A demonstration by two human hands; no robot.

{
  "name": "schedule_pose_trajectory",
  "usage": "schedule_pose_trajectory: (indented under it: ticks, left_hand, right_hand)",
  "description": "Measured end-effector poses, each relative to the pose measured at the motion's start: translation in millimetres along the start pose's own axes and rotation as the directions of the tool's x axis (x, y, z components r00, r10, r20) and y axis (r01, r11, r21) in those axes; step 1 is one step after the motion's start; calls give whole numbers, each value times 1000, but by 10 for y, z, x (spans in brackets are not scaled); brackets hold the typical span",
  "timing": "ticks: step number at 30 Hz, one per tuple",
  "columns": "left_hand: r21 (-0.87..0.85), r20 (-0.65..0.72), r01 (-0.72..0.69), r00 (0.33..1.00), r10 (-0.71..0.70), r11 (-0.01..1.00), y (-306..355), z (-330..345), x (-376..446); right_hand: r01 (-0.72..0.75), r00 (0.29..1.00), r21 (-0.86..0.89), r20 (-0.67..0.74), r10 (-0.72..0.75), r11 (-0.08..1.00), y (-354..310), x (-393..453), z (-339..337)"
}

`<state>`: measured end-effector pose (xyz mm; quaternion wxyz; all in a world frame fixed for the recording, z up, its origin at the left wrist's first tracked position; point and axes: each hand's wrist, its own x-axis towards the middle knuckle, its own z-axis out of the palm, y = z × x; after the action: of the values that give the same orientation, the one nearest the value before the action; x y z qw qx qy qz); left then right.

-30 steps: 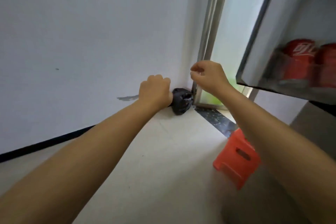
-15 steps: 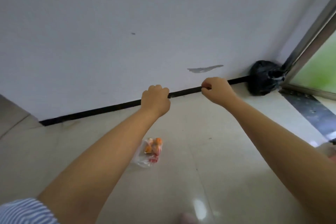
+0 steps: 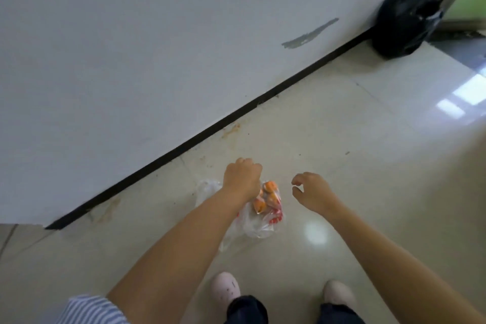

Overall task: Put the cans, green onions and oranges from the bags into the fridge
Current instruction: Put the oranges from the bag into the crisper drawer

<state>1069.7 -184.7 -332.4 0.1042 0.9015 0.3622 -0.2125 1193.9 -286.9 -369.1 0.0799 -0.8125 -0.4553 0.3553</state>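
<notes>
I am looking down at my own feet in pale shoes (image 3: 225,285), and I am using the clear plastic bag (image 3: 259,223) on the floor just ahead of them as my landmark. A second ago I was facing the wall corner and the open fridge door with red cans in its shelf; half a second ago the bag was only appearing low in view; now it is lying almost under my hands, so I am judging that I have turned from the fridge to fetch the next load. The oranges (image 3: 267,196) are sitting inside the bag, at its far end, showing orange through the plastic. My left hand (image 3: 242,176) is hanging directly over the bag with its fingers curled into a loose fist, gripping nothing that I can see; whether it is touching the plastic I cannot tell. My right hand (image 3: 313,192) is hovering just to the right of the bag, fingers bent and slightly spread, thumb and forefinger apart, holding nothing. Beyond the bag a black skirting strip (image 3: 200,137) is running along the white wall (image 3: 131,60). Far beyond it, in the corner by a metal door frame, a knotted black bag (image 3: 399,23) is resting on the floor.
</notes>
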Motion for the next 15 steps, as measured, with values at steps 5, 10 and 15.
schedule_pose_trajectory:
  ticks: [5,10,15]
  left_hand:
    - [-14,154,-24,988,26,1000,-360,1193,618]
    - [-42,192,-13,981,20,999,-592,2779,1484]
    - [8,206,-85,975,81,996,-707,4284,2438]
  right_hand:
    - [-96,994,60,61,92,994,259,682,1182]
    - [-23,999,-89,33,26,996,986,1590,2550]
    - [115,992,-318,86,-93,941,1783,2425,3762]
